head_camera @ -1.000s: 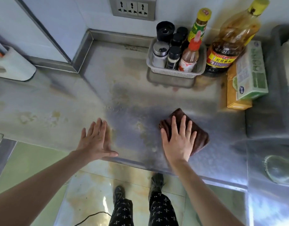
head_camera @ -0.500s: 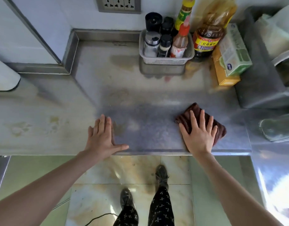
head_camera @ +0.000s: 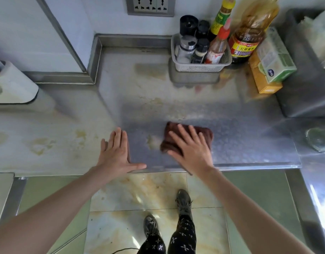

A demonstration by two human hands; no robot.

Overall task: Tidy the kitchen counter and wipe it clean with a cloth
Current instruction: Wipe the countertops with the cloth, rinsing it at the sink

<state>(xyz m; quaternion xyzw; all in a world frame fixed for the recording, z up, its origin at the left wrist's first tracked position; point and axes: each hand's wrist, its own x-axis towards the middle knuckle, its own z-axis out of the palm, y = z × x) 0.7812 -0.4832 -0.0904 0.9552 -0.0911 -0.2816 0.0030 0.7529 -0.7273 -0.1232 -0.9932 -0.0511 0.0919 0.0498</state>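
A dark brown cloth (head_camera: 206, 133) lies flat on the steel counter (head_camera: 139, 92) near its front edge. My right hand (head_camera: 192, 150) presses on the cloth with straight, spread fingers and covers most of it. My left hand (head_camera: 117, 153) rests flat on the counter a little left of the cloth, fingers straight, thumb out along the edge. Yellowish stains mark the counter to the left (head_camera: 40, 145) and between my hands (head_camera: 151, 141).
A white basket (head_camera: 200, 67) of spice jars and sauce bottles stands at the back right, beside a large oil bottle (head_camera: 249, 35) and stacked boxes (head_camera: 273, 65). A grey appliance (head_camera: 308, 85) fills the right side. A white holder (head_camera: 13, 87) sits at the left.
My right hand has slid the cloth leftward along the front edge, closer to my left hand. The left hand has stayed in place on the counter.
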